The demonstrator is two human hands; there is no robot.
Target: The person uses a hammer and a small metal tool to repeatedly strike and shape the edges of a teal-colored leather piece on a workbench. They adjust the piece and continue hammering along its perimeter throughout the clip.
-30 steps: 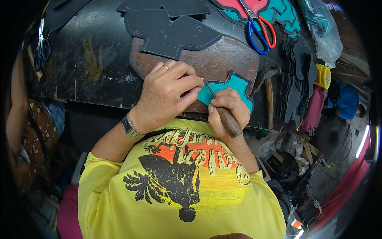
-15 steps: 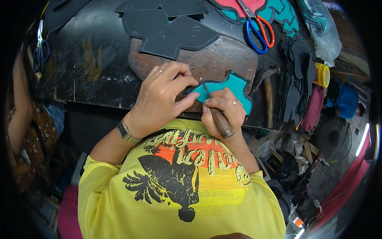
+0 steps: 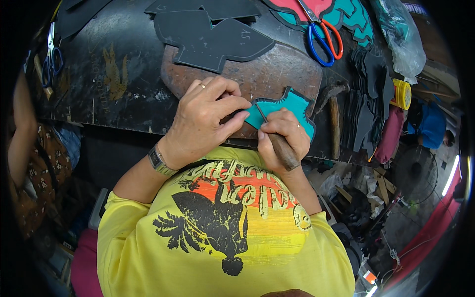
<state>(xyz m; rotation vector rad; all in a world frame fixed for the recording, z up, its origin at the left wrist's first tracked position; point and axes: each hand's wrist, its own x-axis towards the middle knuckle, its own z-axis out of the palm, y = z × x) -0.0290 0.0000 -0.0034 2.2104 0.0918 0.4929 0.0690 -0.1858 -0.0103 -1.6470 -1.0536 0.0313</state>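
A teal cut piece with a black border lies near the table's front edge, on a worn brown board. Small pleats show along its inward-curving upper edge. My left hand pinches the left end of this piece between thumb and fingers, which hide that end. Wrapped round the wooden handle of an awl is my right hand. The awl's thin metal shaft slants up and left, its tip at the piece's upper edge close to my left fingertips.
Black cut pieces lie beyond the board. Scissors with blue and red handles rest at the far right, near a hammer and stacked black strips. Blue-handled scissors lie far left, near another person's arm.
Both hands have shifted slightly to the right, along with the awl. The visible part of the teal piece has moved a little right too, and less of its left end shows.
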